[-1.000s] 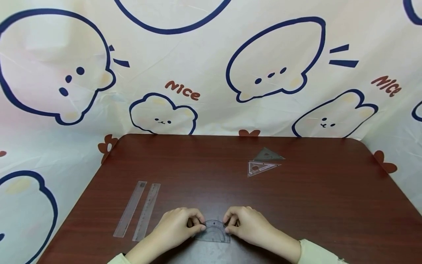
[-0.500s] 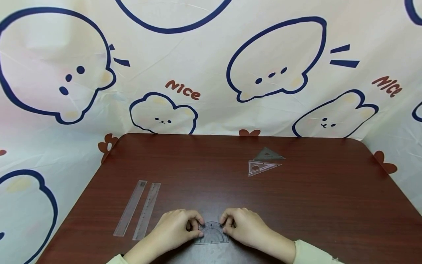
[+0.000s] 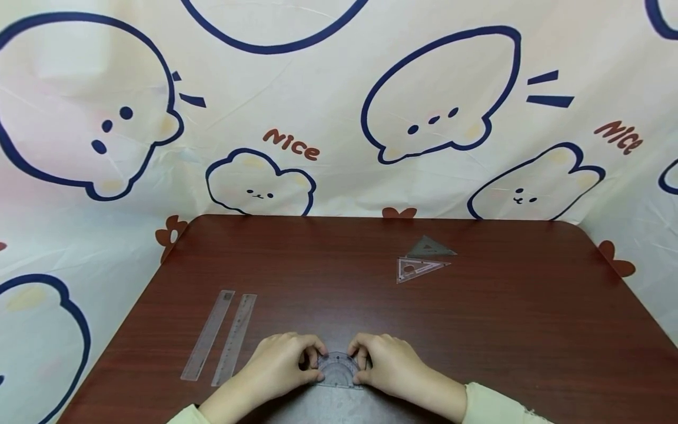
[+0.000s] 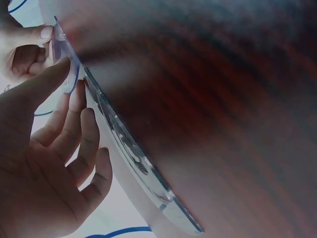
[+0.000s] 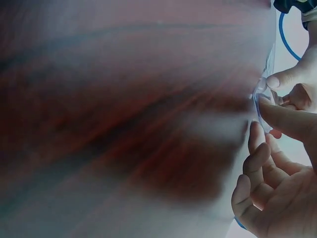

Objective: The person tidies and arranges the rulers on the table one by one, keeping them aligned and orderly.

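Observation:
A clear half-round protractor [image 3: 336,372] lies near the front edge of the dark red table [image 3: 477,330]. My left hand [image 3: 290,364] pinches its left end and my right hand [image 3: 379,364] pinches its right end, fingers curled over the arc. In the left wrist view the protractor [image 4: 124,141] shows edge-on against the tabletop, with the left hand's fingers [image 4: 74,124] beside it. In the right wrist view the right thumb and fingers [image 5: 277,114] press on the protractor's rim [image 5: 258,99].
Two clear straight rulers [image 3: 219,337] lie side by side at the front left. Two small set squares [image 3: 421,259] lie at the back right of centre. A cartoon-printed cloth [image 3: 339,106] hangs behind and around the table.
Both hands have closed in toward each other over the protractor. The right hand has shifted left, and the protractor has slid slightly left with it.

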The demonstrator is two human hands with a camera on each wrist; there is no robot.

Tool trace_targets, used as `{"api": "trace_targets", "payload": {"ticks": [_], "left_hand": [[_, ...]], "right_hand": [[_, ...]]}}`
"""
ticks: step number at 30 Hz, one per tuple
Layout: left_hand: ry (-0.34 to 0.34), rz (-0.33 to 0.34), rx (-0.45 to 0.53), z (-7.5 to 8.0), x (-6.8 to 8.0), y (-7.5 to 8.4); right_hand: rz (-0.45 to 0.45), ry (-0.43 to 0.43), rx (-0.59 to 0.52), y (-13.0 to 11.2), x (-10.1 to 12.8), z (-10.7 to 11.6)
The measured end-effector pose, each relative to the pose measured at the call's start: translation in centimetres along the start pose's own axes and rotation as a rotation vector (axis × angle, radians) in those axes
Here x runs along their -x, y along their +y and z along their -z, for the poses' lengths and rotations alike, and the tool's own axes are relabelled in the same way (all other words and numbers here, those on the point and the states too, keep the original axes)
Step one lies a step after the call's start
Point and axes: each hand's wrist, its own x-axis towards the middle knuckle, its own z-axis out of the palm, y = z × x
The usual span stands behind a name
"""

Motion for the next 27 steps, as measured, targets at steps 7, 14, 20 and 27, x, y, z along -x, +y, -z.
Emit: {"api": "trace_targets", "payload": {"ticks": [7,14,20,27], "left_hand": [[0.018,-0.005,-0.025,-0.2,0.16,0.04],[0.026,-0.006,-0.037,-0.32,0.18,-0.06],[0.026,-0.004,-0.042,-0.31,0.08,-0.02],[0.023,-0.006,-0.052,-0.24,-0.03,0.11]], "right_hand": [[-0.007,-0.006,-0.011,0.0,0.03,0.01],[-0.001,0.019,0.0,0.03,0.15,-0.22],[0.002,0.025,0.023,-0.04,0.23,-0.31],[0.001,0.018,0.021,0.03,0.25,-0.31]]}}
